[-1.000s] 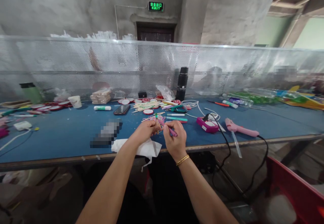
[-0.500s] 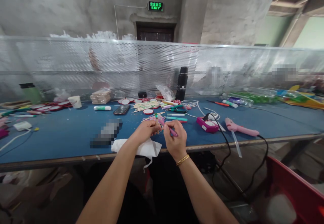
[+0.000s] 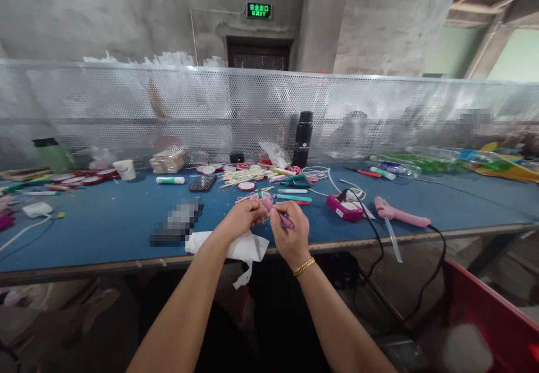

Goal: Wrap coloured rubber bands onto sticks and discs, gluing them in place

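My right hand is closed around a purple marker pen, whose front end points toward my left hand. Thumb and fingers of my left hand pinch a small stick with a green part near its top; its lower end is hidden by the fingers. The two hands almost meet just above the table's front part. Behind them lies a tangle of pink and white bands. Under my left wrist, a white cloth or tissue hangs over the table edge.
A blue table holds wooden sticks, a glue stick, a dark phone and teal pens. To the right are a purple box and a corded pink glue gun. A black bottle stands behind.
My right hand has shifted slightly left, bringing the purple pen's front end up closer to the stick. The white cloth's loose end hangs lower. My left hand has hardly moved.
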Demonstrator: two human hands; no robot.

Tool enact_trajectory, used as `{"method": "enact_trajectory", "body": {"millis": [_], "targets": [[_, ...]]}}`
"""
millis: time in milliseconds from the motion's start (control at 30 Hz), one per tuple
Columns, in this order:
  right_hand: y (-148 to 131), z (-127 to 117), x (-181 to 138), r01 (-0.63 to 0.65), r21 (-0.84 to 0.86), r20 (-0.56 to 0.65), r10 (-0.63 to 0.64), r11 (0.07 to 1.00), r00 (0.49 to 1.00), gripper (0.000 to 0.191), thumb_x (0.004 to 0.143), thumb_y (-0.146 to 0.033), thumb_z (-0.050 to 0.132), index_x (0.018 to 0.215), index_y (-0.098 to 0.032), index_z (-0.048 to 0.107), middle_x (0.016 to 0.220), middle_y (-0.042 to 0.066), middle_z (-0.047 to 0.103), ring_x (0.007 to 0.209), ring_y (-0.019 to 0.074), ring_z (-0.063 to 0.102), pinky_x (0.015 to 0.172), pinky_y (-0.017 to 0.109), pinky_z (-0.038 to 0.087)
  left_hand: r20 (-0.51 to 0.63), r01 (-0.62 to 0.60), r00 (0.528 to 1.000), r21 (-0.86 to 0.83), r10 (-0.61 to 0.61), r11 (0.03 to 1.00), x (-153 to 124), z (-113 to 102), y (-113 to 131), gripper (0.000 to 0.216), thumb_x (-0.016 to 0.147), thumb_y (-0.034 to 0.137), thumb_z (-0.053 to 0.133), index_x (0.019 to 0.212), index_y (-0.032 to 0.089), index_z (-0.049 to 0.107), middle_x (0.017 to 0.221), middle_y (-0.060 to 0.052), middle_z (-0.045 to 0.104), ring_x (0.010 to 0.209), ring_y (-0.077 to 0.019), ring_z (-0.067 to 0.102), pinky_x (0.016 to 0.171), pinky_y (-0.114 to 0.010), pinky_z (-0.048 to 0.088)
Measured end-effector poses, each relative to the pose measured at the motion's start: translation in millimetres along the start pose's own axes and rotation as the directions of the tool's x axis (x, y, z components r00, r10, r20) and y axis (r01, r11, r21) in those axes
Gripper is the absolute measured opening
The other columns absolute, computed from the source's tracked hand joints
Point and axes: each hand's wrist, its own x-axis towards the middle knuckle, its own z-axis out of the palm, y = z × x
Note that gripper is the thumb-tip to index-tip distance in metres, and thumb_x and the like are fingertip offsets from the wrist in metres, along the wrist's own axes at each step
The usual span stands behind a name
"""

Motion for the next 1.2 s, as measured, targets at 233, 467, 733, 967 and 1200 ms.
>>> {"method": "enact_trajectory", "body": {"millis": [233, 467, 733, 967, 1200], "targets": [[0.0, 0.6, 0.3, -0.018, -0.013, -0.036, 0.017, 1.000, 0.999, 0.008, 0.090, -0.026, 0.056, 0.086, -0.021, 0.060, 0.080, 0.003, 0.065, 0.078, 0.0185, 0.060, 0.075, 0.033, 0.048, 0.004, -0.021, 1.000, 0.008, 0.021, 1.000, 0.4, -0.1, -2.1, 0.033, 0.075, 0.044, 0.062, 0.060, 0.016, 0.055, 0.057, 0.001, 0.050, 0.054, -0.0102, 0.044, 0.052, -0.025, 0.033], [-1.7, 0.1, 0.8, -0.021, -0.022, -0.030, 0.020, 1.000, 0.999, 0.008, 0.091, -0.026, 0.055, 0.086, -0.021, 0.061, 0.080, 0.003, 0.065, 0.079, 0.0188, 0.060, 0.075, 0.034, 0.048, 0.000, -0.026, 1.000, 0.021, 0.026, 0.999, -0.7, 0.0, 2.0, 0.034, 0.075, 0.044, 0.063, 0.058, 0.016, 0.053, 0.056, 0.001, 0.050, 0.053, -0.0100, 0.043, 0.052, -0.025, 0.033], [0.0, 1.3, -0.1, -0.011, -0.017, -0.012, 0.010, 1.000, 1.000, 0.008, 0.090, -0.026, 0.056, 0.085, -0.021, 0.060, 0.080, 0.003, 0.065, 0.079, 0.0187, 0.060, 0.075, 0.033, 0.048, -0.008, -0.011, 1.000, 0.016, 0.011, 1.000, -0.6, -0.3, 0.2, 0.036, 0.074, 0.046, 0.064, 0.059, 0.016, 0.053, 0.056, 0.002, 0.050, 0.053, -0.0103, 0.043, 0.052, -0.025, 0.033], [0.6, 0.8, 0.3, -0.009, 0.002, -0.023, 0.009, 1.000, 1.000, 0.007, 0.090, -0.026, 0.056, 0.087, -0.021, 0.060, 0.081, 0.003, 0.065, 0.078, 0.0177, 0.061, 0.074, 0.032, 0.048, 0.011, -0.017, 1.000, 0.026, 0.017, 1.000, 0.5, -0.4, -0.5, 0.035, 0.075, 0.047, 0.063, 0.060, 0.016, 0.053, 0.057, 0.002, 0.049, 0.053, -0.0104, 0.043, 0.052, -0.026, 0.032], [0.3, 0.6, 0.0, -0.055, -0.026, -0.041, 0.054, 0.998, 0.998, 0.009, 0.090, -0.026, 0.056, 0.085, -0.021, 0.060, 0.079, 0.003, 0.065, 0.077, 0.0182, 0.061, 0.073, 0.032, 0.048, 0.009, -0.033, 0.999, 0.007, 0.033, 0.999, 1.4, -0.7, -3.8, 0.034, 0.075, 0.046, 0.063, 0.063, 0.015, 0.057, 0.058, 0.001, 0.051, 0.054, -0.0107, 0.045, 0.052, -0.025, 0.034]]}}
